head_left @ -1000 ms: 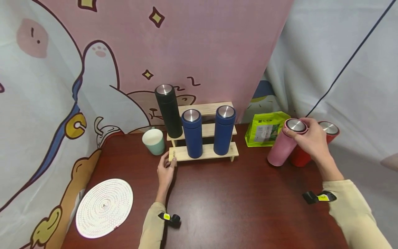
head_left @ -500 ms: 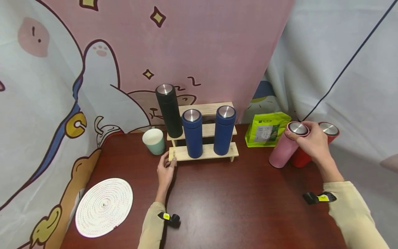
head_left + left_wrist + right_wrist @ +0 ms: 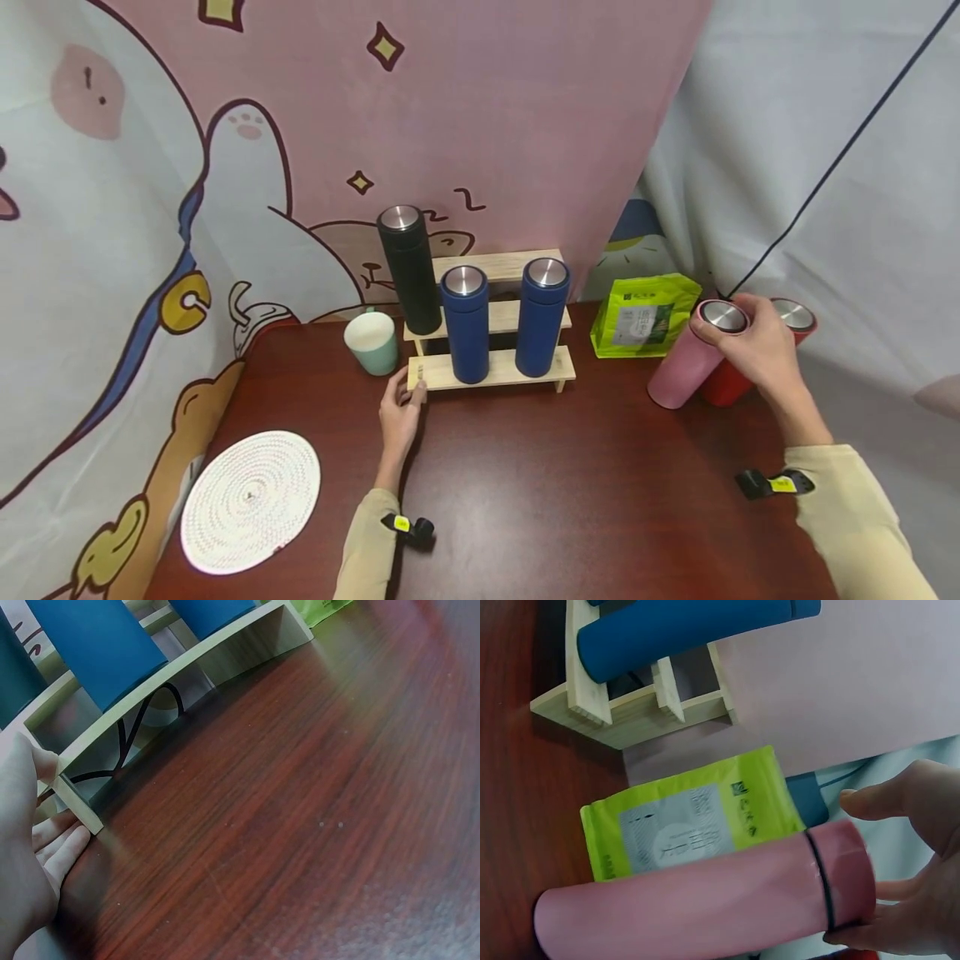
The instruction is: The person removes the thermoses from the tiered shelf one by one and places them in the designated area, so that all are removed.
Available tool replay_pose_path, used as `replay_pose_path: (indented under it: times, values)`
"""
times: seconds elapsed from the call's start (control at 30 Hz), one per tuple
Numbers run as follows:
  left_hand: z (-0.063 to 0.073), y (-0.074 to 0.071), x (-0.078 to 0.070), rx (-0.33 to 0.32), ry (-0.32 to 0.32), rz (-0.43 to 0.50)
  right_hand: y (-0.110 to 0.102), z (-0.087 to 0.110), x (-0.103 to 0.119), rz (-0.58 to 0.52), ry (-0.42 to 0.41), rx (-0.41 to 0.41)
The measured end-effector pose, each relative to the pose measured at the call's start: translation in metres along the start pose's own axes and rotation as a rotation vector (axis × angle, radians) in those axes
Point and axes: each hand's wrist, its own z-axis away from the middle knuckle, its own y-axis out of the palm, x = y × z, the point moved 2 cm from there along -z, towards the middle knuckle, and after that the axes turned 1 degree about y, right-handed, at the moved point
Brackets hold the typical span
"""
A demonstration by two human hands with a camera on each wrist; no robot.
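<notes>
At the left end of a stepped wooden rack [image 3: 498, 371], my left hand [image 3: 396, 417] pinches the corner of the lowest step, thumb on top and fingers round the leg. Two blue vacuum flasks [image 3: 469, 333] stand on that step. A black flask [image 3: 408, 275] is on the step behind. On the right, my right hand [image 3: 761, 346] is around the steel-topped cap of a pink flask [image 3: 705, 900]. In the right wrist view its thumb is apart from the cap, while fingertips touch the other side. A red flask [image 3: 723, 385] is partly hidden behind that hand.
A lime-green pouch [image 3: 643, 317] stands between rack and pink flask. Left of the rack is a mint cup [image 3: 375, 346]; a round white woven mat [image 3: 251, 500] lies at the table's left. Printed cloth [image 3: 525, 125] hangs close behind the brown table [image 3: 547, 483].
The pink flask has shifted slightly to the right and towards me, close to the red one, with my right hand following. My left hand keeps its place on the rack.
</notes>
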Motion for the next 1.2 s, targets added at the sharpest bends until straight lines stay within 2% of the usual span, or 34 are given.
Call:
replay_pose_path:
  times: [0.1,0.4,0.6,0.83,1.2]
  values:
    - [0.001,0.000,0.000,0.002,0.005,0.007,-0.003,-0.002,0.008,0.003,-0.008,-0.003]
    - [0.002,0.000,0.001,-0.010,0.006,-0.008,-0.005,-0.013,0.049,0.016,-0.105,-0.016]
    - [0.002,0.001,0.001,-0.017,0.008,-0.013,-0.001,-0.022,0.079,-0.046,-0.120,0.012]
    - [0.002,0.001,-0.001,-0.025,0.016,-0.028,0.009,-0.031,0.111,-0.160,-0.098,0.050]
    - [0.003,0.000,-0.002,-0.033,0.022,-0.024,0.031,-0.046,0.161,-0.256,-0.102,0.059]
